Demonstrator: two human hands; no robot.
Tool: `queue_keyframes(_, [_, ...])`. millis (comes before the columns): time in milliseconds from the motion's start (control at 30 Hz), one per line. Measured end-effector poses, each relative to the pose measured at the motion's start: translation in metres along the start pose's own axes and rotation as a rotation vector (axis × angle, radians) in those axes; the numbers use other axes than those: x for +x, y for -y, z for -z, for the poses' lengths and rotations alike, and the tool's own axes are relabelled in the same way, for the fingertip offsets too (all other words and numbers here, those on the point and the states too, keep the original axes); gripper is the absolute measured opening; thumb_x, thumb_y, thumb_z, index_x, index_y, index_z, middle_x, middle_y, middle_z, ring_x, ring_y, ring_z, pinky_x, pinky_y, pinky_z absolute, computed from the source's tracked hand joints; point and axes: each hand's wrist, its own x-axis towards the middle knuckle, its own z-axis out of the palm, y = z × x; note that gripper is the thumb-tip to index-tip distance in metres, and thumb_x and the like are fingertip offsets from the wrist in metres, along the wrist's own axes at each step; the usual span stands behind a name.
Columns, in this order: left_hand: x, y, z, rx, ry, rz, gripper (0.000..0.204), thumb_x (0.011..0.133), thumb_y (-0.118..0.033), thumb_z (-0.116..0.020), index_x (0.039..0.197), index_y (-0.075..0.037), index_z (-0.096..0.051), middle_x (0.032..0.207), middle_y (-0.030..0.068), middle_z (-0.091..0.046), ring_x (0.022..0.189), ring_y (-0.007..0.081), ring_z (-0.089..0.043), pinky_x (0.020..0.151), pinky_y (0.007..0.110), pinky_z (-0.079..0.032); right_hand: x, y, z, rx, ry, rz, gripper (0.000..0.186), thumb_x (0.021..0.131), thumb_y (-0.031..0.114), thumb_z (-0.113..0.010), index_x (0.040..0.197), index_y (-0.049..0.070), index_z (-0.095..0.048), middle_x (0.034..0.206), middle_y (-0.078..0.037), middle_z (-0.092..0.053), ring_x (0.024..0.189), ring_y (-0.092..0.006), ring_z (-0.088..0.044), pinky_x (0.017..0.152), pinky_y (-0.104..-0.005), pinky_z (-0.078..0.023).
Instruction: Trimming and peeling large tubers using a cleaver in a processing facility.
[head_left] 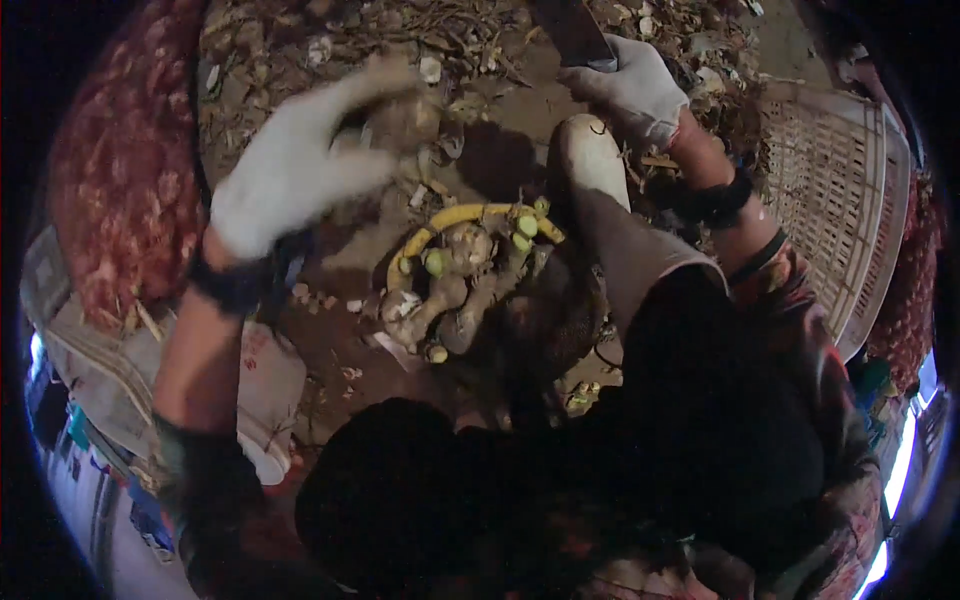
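Note:
My left hand [305, 165], in a white glove, is raised at the upper left and blurred by motion. Its thumb and fingers are spread wide. Just beyond the fingertips is a blurred tan lump [415, 112], perhaps a root; I cannot tell whether they touch. My right hand [635, 92], also white-gloved, is closed around a knife with a broad dark blade [575, 32], tilted up and away. Between my legs stands a basket with a yellow rim [462, 213]. It holds knobbly pale roots [465, 300] with green cut stem ends.
Scraps and dry trimmings [450, 35] cover the ground ahead. A red mesh sack [125, 170], full, stands at the left. At the right is a pale plastic crate [825, 180] with slotted sides, with another red sack [905, 290] behind it. My boot [595, 160] stands beside the basket.

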Motion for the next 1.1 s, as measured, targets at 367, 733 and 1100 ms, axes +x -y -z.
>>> queue_keyframes(367, [-0.180, -0.079, -0.056, -0.294, 0.245, 0.362, 0.056, 0.056, -0.005, -0.065, 0.111, -0.010, -0.053, 0.085, 0.0120, -0.056, 0.075, 0.0231, -0.057, 0.067, 0.031, -0.047, -0.063, 0.112, 0.043, -0.887, 0.409, -0.055, 0.049, 0.073, 0.034, -0.063, 0.111, 0.005, -0.052, 0.094, -0.016, -0.061, 0.083, -0.0268, -0.060, 0.071, -0.0304, -0.050])
queue_keyframes(733, [-0.142, -0.179, -0.099, 0.428, 0.443, -0.087, 0.044, 0.063, -0.023, -0.061, 0.106, -0.016, -0.054, 0.078, 0.0168, -0.054, 0.073, 0.0339, -0.056, 0.062, 0.043, -0.046, -0.228, 0.183, 0.149, -0.745, 0.110, 0.584, 0.053, 0.070, 0.030, -0.062, 0.116, 0.014, -0.040, 0.100, -0.012, -0.048, 0.089, -0.0317, -0.050, 0.080, -0.0378, -0.042])
queue_keyframes(1100, [-0.103, -0.149, -0.288, 0.839, 0.616, -0.296, 0.038, 0.071, -0.034, -0.057, 0.094, -0.004, -0.061, 0.087, 0.0196, -0.061, 0.083, 0.0299, -0.059, 0.074, 0.040, -0.047, -0.253, 0.166, 0.049, -0.936, -0.745, 1.334, 0.008, 0.064, 0.015, -0.055, 0.071, 0.010, -0.055, 0.058, -0.005, -0.048, 0.060, -0.0254, -0.051, 0.058, -0.0376, -0.043])
